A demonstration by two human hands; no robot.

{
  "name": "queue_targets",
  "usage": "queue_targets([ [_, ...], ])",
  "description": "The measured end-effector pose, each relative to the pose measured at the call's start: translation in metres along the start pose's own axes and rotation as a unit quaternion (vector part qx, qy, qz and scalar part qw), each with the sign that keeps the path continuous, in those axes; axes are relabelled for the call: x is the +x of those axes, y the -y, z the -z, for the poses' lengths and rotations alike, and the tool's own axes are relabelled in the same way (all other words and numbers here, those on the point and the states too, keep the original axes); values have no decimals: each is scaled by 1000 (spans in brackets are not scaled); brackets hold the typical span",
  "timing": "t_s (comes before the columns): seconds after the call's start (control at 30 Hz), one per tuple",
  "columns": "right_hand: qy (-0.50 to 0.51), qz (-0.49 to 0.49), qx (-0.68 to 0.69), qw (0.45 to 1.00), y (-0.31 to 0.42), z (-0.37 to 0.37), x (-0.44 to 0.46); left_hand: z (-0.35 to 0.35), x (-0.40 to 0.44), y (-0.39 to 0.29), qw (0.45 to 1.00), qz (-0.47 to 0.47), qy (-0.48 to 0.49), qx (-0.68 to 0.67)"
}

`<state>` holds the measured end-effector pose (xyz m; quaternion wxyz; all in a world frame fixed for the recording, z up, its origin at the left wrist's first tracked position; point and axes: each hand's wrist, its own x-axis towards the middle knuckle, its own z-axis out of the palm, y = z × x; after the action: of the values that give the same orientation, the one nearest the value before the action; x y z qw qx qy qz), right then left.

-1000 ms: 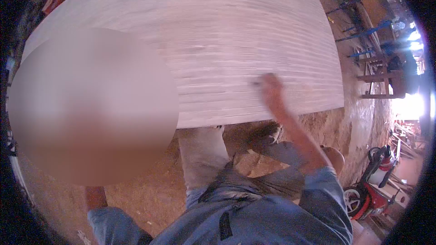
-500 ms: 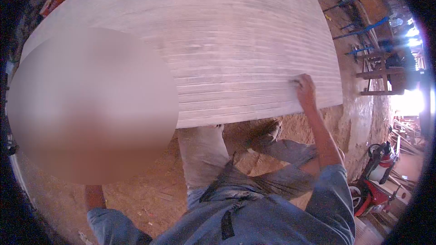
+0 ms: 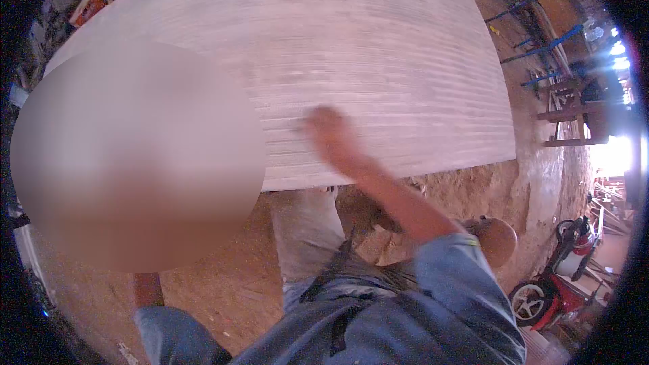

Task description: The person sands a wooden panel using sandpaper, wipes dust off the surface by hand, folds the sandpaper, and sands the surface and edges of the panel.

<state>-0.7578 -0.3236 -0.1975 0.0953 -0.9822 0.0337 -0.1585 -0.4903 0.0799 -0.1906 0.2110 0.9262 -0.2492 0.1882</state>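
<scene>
A large, pale panel [image 3: 378, 47] with a ridged, streaky surface lies in front of me. My right hand [image 3: 328, 134] is over its near middle part, fingers curled and smeared by motion. A small dark bit shows by the fingertips, but its kind cannot be made out. Whether the hand touches the surface is unclear. A big blurred disc covers the panel's left part and my left hand; only the left wrist [image 3: 149, 289] and sleeve show below it.
Bare brown earth [image 3: 466, 192] lies under and around the panel. A red and black motorbike [image 3: 558, 284] stands at the lower right. Wooden frames [image 3: 571, 115] and blue metal bars [image 3: 554, 44] are at the right. My legs are close to the panel's near edge.
My right hand has swept left across the panel, from near its right end to the middle. The left arm has barely moved, and the view has shifted slightly.
</scene>
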Motion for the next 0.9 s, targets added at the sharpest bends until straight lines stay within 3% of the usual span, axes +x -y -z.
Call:
queue_targets([
  [0.03, 79, -71, -28, 994, -44, 25, -38, 1, -1, 0, 1000, 19, -6, -12],
  [0.07, 80, -78, -26, 993, -93, 51, -75, 2, 0, 1, 1000, 22, -1, -15],
  [0.1, -16, -129, -53, 990, -151, 53, -125, 4, 1, 1, 1000, 24, 1, -16],
  [0.17, -12, -236, -4, 972, -161, 135, -124, 0, 2, -2, 1000, 24, 3, -20],
  [0.23, -5, -207, 8, 978, -154, 123, -123, 2, 3, -2, 999, 34, 9, -21],
  [0.33, -34, -53, 7, 998, -79, 31, -73, 4, 3, -14, 999, 32, 12, -24],
  [0.37, 84, -55, 26, 995, -22, 38, -21, 4, 1, -10, 999, 32, 10, -20],
  [0.4, -26, 29, 64, 997, 11, 15, 7, 0, 0, -5, 999, 29, 13, -9],
  [0.43, 48, -6, 138, 989, 43, -5, 38, -2, 1, -1, 1000, 24, 14, 0],
  [0.47, 1, 15, 144, 989, 75, -13, 62, -3, 2, 1, 1000, 20, 11, 1],
  [0.53, 106, 47, 137, 984, 104, 7, 99, -5, 3, 1, 1000, 18, 5, -5],
  [0.63, 118, -43, 151, 980, 49, 14, 56, -19, -5, 32, 997, -63, -18, 50],
  [0.67, 46, 27, 102, 993, -1, 9, 16, -18, -5, 25, 997, -62, -12, 45],
  [0.7, 9, 3, 43, 999, -42, 32, -24, -10, -1, 14, 1000, -29, -3, 7],
  [0.73, -10, -47, -55, 997, -90, 39, -70, -2, 1, 7, 1000, 5, 6, -29],
  [0.77, -42, -107, -31, 993, -138, 63, -108, -1, 0, 3, 999, 8, 12, -33],
  [0.83, -5, -198, -93, 976, -222, 116, -168, 3, 2, 0, 1000, -2, 6, -18],
  [0.9, -50, -194, -110, 973, -214, 139, -161, 0, 2, 7, 1000, 8, 11, -22],
])
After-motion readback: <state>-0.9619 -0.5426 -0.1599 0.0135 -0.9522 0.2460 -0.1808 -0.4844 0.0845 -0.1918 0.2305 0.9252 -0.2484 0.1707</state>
